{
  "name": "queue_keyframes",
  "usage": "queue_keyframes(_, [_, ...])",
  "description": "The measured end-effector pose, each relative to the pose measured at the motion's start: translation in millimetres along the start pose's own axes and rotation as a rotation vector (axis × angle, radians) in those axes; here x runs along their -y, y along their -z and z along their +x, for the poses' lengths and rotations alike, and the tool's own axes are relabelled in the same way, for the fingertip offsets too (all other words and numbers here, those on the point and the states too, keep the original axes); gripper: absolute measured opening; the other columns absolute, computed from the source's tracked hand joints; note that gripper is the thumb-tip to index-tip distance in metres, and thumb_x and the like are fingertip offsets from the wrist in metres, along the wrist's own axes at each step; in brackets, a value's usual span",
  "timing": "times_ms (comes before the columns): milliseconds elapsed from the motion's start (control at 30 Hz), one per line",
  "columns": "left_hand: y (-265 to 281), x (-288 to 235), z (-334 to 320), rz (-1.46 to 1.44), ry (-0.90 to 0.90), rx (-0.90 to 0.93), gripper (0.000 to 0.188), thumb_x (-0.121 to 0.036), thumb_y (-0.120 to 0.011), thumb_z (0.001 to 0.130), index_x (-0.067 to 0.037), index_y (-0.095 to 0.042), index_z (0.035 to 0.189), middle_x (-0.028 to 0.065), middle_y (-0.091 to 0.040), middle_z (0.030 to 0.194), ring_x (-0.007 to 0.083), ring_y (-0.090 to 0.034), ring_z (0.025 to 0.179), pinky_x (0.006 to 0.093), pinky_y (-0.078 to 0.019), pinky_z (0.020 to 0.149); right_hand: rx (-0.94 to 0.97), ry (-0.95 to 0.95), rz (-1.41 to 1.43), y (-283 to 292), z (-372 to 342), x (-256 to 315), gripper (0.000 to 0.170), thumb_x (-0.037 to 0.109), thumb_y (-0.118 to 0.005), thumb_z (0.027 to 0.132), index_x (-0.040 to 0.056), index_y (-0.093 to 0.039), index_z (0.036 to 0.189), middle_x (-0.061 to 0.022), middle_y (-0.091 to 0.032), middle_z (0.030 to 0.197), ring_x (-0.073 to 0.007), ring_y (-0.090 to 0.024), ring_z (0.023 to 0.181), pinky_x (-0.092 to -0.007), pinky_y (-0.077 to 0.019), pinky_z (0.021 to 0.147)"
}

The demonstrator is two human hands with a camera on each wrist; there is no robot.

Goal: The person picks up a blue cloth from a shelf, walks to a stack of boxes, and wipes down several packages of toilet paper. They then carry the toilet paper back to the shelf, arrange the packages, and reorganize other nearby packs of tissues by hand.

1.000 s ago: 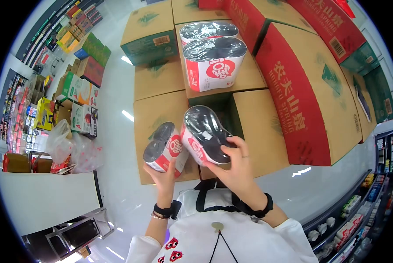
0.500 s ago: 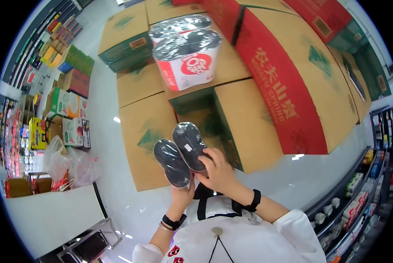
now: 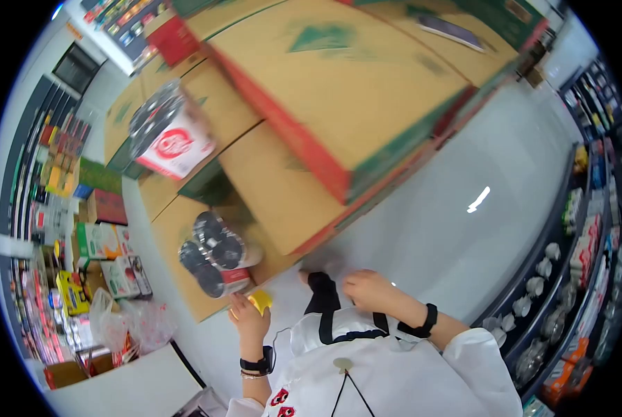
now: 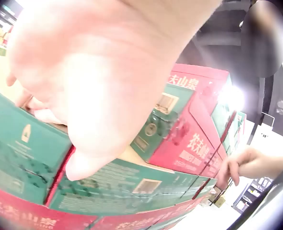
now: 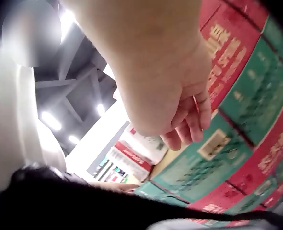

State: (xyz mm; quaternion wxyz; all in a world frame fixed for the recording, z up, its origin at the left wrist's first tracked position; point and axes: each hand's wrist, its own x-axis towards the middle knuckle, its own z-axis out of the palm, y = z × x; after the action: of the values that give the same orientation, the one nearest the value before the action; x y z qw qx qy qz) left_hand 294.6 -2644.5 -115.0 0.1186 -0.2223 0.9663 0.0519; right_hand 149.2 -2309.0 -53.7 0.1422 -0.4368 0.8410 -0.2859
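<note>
Two dark-topped shrink-wrapped packs, one and another, stand side by side on a carton. At the near edge of that carton, the left hand is beside the packs. A bright yellow patch shows between its thumb and fingers; what it is I cannot tell. In the left wrist view the thumb of the left hand extends down over the green carton side. The right hand, away from the packs, has loosely bent fingers with nothing visible in them, also in the right wrist view.
Farther back, a larger wrapped pack stands on the cartons, by a gap between them. A big red-sided carton rises behind, with a phone-like object beyond. Stocked shelves line the right; plastic bags are at left.
Both packs have gone from the hands onto the carton. The right hand has let go and moved right; the left has shifted left. The head view has swung right.
</note>
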Motion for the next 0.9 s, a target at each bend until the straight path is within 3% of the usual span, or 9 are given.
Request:
queue_keyframes(133, [0,-80,0,0.01,-0.114,0.175,0.084,-0.04,-0.071,0.088,0.007,-0.039,0.15,0.0299,-0.036,0.157,0.0452,-0.036,0.145,0.0579,-0.0264,0.119,0.026,-0.333,-0.018,22,-120,-16,0.006,0.013,-0.064,0.078,0.0088,-0.069,0.078,-0.0087,-0.07,0.075,-0.032,-0.068,0.079,-0.0447,-0.0548,0.067])
queue_keyframes(200, [4,-130,-1,0.018,-0.26,0.293,0.08,-0.04,-0.07,0.089,0.005,-0.043,0.149,0.0293,-0.042,0.155,0.043,-0.04,0.144,0.0549,-0.0293,0.119,-0.06,-0.454,-0.015,33,-169,-12,0.007,0.014,-0.064,0.079,0.0096,-0.069,0.077,-0.0092,-0.069,0.072,-0.0324,-0.068,0.075,-0.0458,-0.0545,0.065])
queue_keyframes(267, [5,-187,-4,-0.353,-0.524,0.524,0.067,-0.04,-0.067,0.092,0.001,-0.052,0.143,0.0265,-0.056,0.144,0.0389,-0.052,0.136,0.0468,-0.0391,0.114,-0.145,-0.587,-0.015,36,-218,-13,0.008,0.014,-0.063,0.079,0.0105,-0.069,0.076,-0.0096,-0.068,0.07,-0.0329,-0.068,0.071,-0.0469,-0.0542,0.062])
queue_keyframes(300, [1,-213,-4,-0.337,-0.585,0.538,0.067,-0.04,-0.067,0.092,0.001,-0.052,0.143,0.0265,-0.056,0.144,0.0389,-0.052,0.136,0.0468,-0.0391,0.114,-0.172,-0.626,-0.002,30,-242,-20,0.009,0.014,-0.062,0.08,0.0104,-0.069,0.076,-0.0104,-0.068,0.071,-0.0333,-0.068,0.069,-0.0471,-0.0541,0.061])
queue_keyframes(400, [-11,-272,6,-0.392,-0.577,0.738,0.064,-0.036,-0.068,0.094,0.0,-0.052,0.145,0.0231,-0.059,0.143,0.0354,-0.058,0.131,0.0432,-0.0456,0.109,-0.223,-0.763,-0.005,30,-305,-31,0.007,0.013,-0.061,0.078,0.0097,-0.066,0.074,-0.0117,-0.067,0.07,-0.0348,-0.067,0.065,-0.0479,-0.0518,0.057])
queue_keyframes(533, [-28,-322,49,-0.108,-0.729,0.623,0.064,-0.039,-0.065,0.094,-0.001,-0.053,0.145,0.0232,-0.059,0.142,0.0352,-0.057,0.132,0.0427,-0.0458,0.109,-0.356,-0.929,-0.034,43,-365,-41,0.005,0.012,-0.061,0.073,0.0086,-0.062,0.07,-0.0134,-0.064,0.064,-0.037,-0.064,0.061,-0.0482,-0.0492,0.054])
queue_keyframes(600, [-30,-353,66,0.218,-0.628,0.655,0.065,-0.041,-0.063,0.094,-0.002,-0.052,0.144,0.0239,-0.06,0.14,0.0362,-0.058,0.132,0.0424,-0.0463,0.108,-0.425,-1.0,-0.042,59,-383,-47,0.005,0.011,-0.061,0.074,0.0077,-0.061,0.07,-0.0139,-0.064,0.065,-0.0373,-0.064,0.061,-0.0487,-0.0494,0.054])
queue_keyframes(833, [-33,-506,78,0.156,-0.803,0.624,0.065,-0.046,-0.061,0.091,-0.002,-0.056,0.14,0.0259,-0.064,0.131,0.0401,-0.061,0.125,0.0473,-0.0475,0.106,-0.534,-1.137,-0.019,107,-443,-119,0.012,0.012,-0.059,0.083,0.0065,-0.068,0.078,-0.0156,-0.069,0.074,-0.0367,-0.068,0.07,-0.0488,-0.0526,0.06])
queue_keyframes(900, [-18,-573,69,0.257,-0.788,0.779,0.062,-0.043,-0.062,0.091,-0.004,-0.057,0.139,0.0245,-0.066,0.13,0.0391,-0.061,0.126,0.0458,-0.0482,0.105,-0.584,-1.205,-0.018,121,-465,-150,0.013,0.012,-0.058,0.084,0.0061,-0.069,0.079,-0.0163,-0.069,0.075,-0.0379,-0.068,0.071,-0.05,-0.0529,0.061])
